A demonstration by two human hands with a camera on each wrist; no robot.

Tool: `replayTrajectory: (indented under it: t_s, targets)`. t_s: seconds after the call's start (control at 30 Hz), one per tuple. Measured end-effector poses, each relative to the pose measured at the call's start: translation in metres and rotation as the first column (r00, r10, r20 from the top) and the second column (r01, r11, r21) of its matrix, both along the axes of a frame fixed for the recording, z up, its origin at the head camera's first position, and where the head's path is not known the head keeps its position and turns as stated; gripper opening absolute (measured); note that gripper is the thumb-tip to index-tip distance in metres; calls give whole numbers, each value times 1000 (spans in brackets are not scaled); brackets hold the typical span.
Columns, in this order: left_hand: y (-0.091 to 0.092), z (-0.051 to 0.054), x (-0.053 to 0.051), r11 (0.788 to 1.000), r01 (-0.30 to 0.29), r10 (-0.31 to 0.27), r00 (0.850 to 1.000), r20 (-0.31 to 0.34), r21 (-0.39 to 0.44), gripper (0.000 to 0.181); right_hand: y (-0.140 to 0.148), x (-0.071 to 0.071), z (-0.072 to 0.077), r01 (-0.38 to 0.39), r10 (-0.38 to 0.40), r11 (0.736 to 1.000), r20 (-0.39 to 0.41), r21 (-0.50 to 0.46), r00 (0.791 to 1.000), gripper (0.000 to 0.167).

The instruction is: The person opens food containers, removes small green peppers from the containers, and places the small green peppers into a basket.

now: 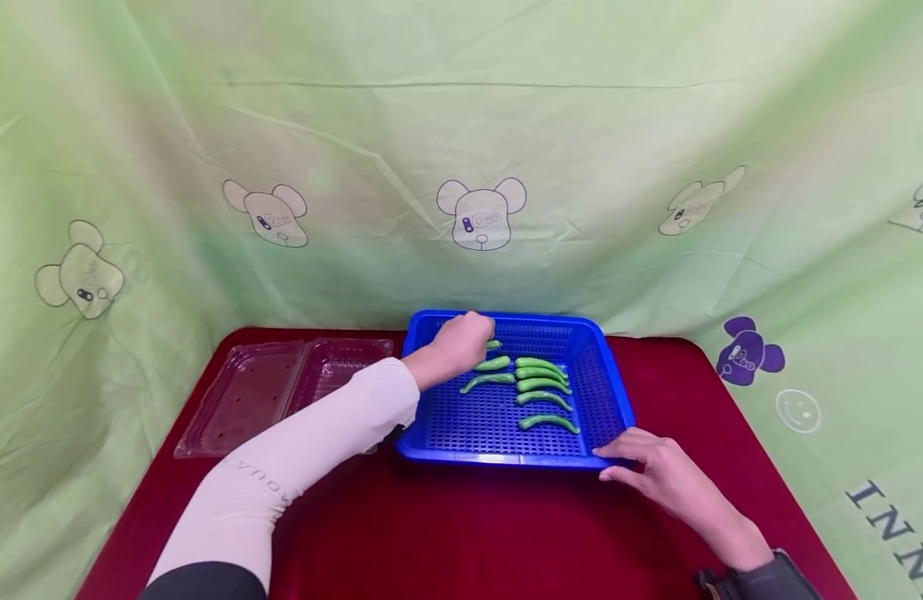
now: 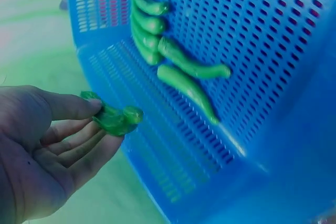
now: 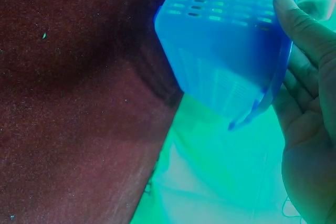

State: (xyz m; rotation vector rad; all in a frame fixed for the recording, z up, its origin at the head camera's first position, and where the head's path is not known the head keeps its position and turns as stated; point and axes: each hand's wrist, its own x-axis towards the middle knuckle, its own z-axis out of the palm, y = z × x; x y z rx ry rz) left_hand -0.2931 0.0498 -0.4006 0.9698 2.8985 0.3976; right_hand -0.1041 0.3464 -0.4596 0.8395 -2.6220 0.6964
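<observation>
In the left wrist view, my left hand (image 2: 58, 145) pinches a green chili pepper (image 2: 116, 120) between thumb and fingers, over the long side wall of a blue perforated basket (image 1: 469, 429). The head view has this left hand (image 1: 457, 343) at the basket's back left, where a pepper tip (image 1: 493, 344) shows beside it. Two peppers (image 1: 487, 381) lie just in front of the hand. To their right, several peppers (image 1: 547, 419) lie in a column. My right hand (image 1: 667, 475) holds the basket's front right corner, with thumb and fingers on either side of the rim (image 3: 275, 82).
A clear plastic clamshell box (image 1: 255, 383) lies opened flat left of the basket, partly behind my left sleeve. Dark red cloth (image 1: 461, 533) covers the table. A green printed curtain (image 1: 581, 167) hangs close behind the basket and along the sides.
</observation>
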Motion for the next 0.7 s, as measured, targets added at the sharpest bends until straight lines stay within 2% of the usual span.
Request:
replayTrajectory:
  t_s: [0.17,0.37,0.53,0.7]
  targets:
    - [23,-14,-1,992,79,-78,997,12,-94,43,-1,0,0,4,-4,1000,6,-6,1000,36]
    - [40,-35,1,959,188,-186,982,29,-213,29,-2,-1,2,6,-6,1000,19,4,1000,36]
    - [47,-50,4,930,228,-223,973,51,-287,26,-2,-1,2,23,-23,1000,28,12,999,37]
    - [49,-66,3,933,214,-205,977,60,-288,24,-1,0,0,21,-21,1000,27,7,999,36]
